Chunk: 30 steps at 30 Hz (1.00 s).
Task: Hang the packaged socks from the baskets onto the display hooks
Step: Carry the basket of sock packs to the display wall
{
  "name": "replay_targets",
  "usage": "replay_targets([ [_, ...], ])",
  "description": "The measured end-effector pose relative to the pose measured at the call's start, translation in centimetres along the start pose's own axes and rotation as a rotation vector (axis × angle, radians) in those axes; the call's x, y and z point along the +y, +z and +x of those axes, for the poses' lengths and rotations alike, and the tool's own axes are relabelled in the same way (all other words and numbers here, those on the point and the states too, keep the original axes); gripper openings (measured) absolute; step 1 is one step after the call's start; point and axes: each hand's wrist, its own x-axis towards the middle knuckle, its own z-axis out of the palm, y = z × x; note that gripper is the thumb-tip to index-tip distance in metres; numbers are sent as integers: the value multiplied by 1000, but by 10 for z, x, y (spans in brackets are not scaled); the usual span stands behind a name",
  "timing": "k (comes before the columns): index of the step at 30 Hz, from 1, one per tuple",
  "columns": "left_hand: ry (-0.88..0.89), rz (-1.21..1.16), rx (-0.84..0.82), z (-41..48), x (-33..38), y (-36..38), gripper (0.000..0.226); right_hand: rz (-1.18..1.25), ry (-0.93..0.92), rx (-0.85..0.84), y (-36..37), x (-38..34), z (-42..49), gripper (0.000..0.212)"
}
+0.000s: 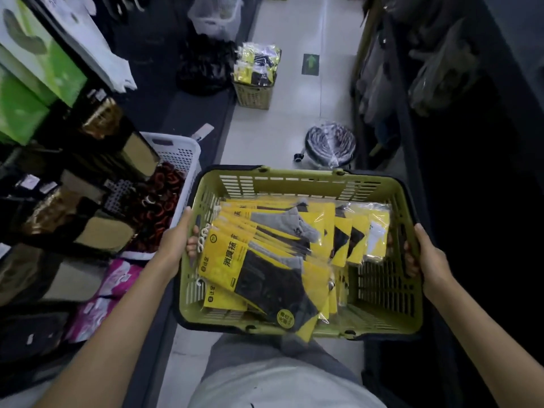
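In the head view you are carrying the green basket (294, 176) at your waist, your left grip (173, 245) curling round its left wall and your right grip (428, 260) round its right wall, neither touching a pack. The packaged socks (273, 260) are lying fanned inside, crowding the left half, their long axes running left to right with the white hanger tabs (203, 235) pointing at the left wall, just beside your left fingers (192, 245). I am therefore judging the left grip to be nearer for the first pick.
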Motion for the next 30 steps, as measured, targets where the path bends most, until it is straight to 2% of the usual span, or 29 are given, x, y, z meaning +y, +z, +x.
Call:
replay_targets([
  [12, 4, 5, 45, 236, 176, 56, 51, -40, -9, -95, 142, -201, 213, 50],
  [20, 4, -60, 165, 335, 284, 53, 52, -59, -40, -192, 250, -344, 313, 49],
  [23, -14, -109, 229, 371, 312, 55, 50, -86, -60, -258, 293, -386, 357, 50],
  [26, -27, -158, 295, 407, 328, 62, 49, -142, -85, -317, 336, -421, 405, 66],
  [30, -69, -283, 407, 440, 346, 81, 50, -248, -102, -407, 388, -476, 465, 65],
])
